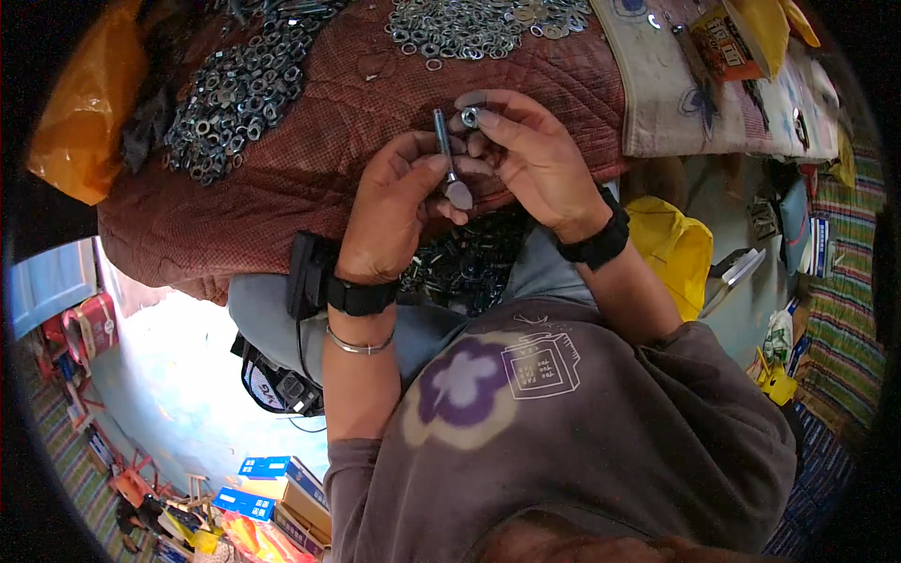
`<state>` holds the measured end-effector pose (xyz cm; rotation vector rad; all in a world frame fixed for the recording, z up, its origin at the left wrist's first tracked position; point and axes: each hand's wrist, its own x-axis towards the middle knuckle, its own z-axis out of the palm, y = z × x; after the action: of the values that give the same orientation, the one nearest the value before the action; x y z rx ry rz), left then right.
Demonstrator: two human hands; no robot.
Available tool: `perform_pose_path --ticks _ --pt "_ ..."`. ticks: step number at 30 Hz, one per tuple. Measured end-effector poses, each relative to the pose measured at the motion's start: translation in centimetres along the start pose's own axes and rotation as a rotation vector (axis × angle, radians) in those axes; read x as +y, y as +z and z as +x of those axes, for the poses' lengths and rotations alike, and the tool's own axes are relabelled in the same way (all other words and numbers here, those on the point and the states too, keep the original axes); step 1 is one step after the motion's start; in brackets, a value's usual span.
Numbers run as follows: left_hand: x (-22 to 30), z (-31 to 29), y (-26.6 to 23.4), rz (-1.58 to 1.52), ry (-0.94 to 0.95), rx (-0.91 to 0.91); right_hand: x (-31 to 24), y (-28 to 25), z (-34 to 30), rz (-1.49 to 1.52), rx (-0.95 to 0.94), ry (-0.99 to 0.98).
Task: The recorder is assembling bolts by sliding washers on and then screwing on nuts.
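A silver bolt (pixel 441 136) is gripped between the thumb and fingers of my left hand (pixel 392 202), its threaded shank pointing away from me and its head toward me. Just right of the shank's far end, my right hand (pixel 544 164) pinches a small hex nut (pixel 469 117) between thumb and forefinger. Nut and bolt are apart. Both hands are above the near edge of a reddish-brown quilted cloth (pixel 357 117). Below them, dark metal pieces (pixel 469 267) lie between my legs, partly hidden by my hands and too dim to identify.
A heap of hex nuts (pixel 235 108) lies at the far left of the cloth, with a pile of ring washers (pixel 460 33) at the far middle. An orange plastic bag (pixel 89 103) hangs at the left. A yellow bag (pixel 671 249) is beside my right forearm. Cardboard boxes (pixel 282 497) stand lower left.
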<state>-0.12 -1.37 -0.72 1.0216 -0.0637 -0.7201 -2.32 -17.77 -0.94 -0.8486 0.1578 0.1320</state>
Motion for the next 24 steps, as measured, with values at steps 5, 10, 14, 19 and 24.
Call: perform_pose_path --ticks 5,10,14,19,24 --pt "-0.02 0.01 0.06 0.003 -0.003 0.014 0.11 -0.02 0.1 0.0 0.008 0.004" --pt "-0.19 0.13 -0.25 -0.018 0.007 -0.016 0.1 -0.09 0.19 -0.001 -0.009 0.007" --pt "-0.08 0.14 -0.02 0.004 -0.021 0.025 0.04 -0.07 0.25 -0.024 -0.002 0.005" --pt "0.03 0.37 0.07 0.011 -0.007 0.005 -0.17 -0.08 0.28 -0.034 0.009 0.001" --pt "0.44 0.16 0.62 0.101 -0.037 0.049 0.01 -0.1 0.34 -0.328 0.058 -0.106"
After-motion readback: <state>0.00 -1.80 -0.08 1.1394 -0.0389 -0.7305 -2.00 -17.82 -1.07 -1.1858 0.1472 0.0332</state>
